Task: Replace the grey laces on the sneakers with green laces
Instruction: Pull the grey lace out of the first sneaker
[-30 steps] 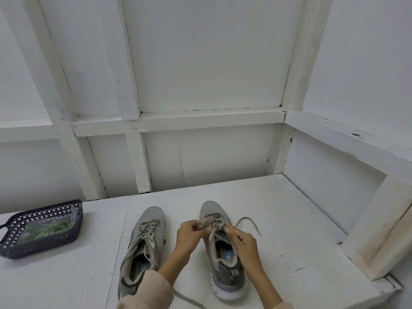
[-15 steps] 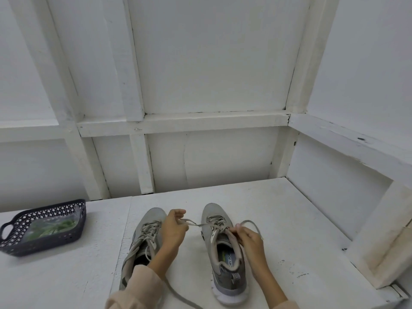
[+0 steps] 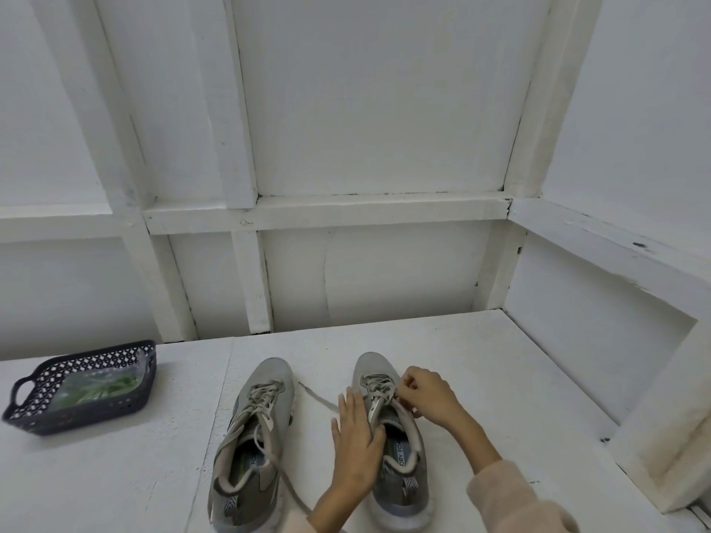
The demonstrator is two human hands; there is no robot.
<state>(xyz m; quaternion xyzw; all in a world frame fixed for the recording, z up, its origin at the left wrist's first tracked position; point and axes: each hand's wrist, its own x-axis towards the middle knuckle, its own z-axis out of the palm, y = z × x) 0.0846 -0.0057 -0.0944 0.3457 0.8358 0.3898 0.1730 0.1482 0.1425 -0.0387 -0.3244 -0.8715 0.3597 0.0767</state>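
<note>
Two grey sneakers stand side by side on the white shelf, toes pointing away from me. The left sneaker (image 3: pixel 254 444) has its grey lace loosely threaded, one end trailing toward me. My left hand (image 3: pixel 356 440) lies flat with straight fingers against the inner side of the right sneaker (image 3: pixel 400 475), steadying it. My right hand (image 3: pixel 427 396) pinches the grey lace (image 3: pixel 379 390) at the eyelets on that shoe's outer side. A freed end of the lace (image 3: pixel 317 396) lies on the shelf between the two shoes.
A dark perforated basket (image 3: pixel 82 388) at the left holds a clear bag of green laces (image 3: pixel 98 390). White framed walls close the back and right side, and a raised white ledge (image 3: pixel 661 428) stands at the right.
My left hand let go of the lace end it had pulled out leftward and moved back to rest flat on the right sneaker. My right hand shifted up to the eyelets.
</note>
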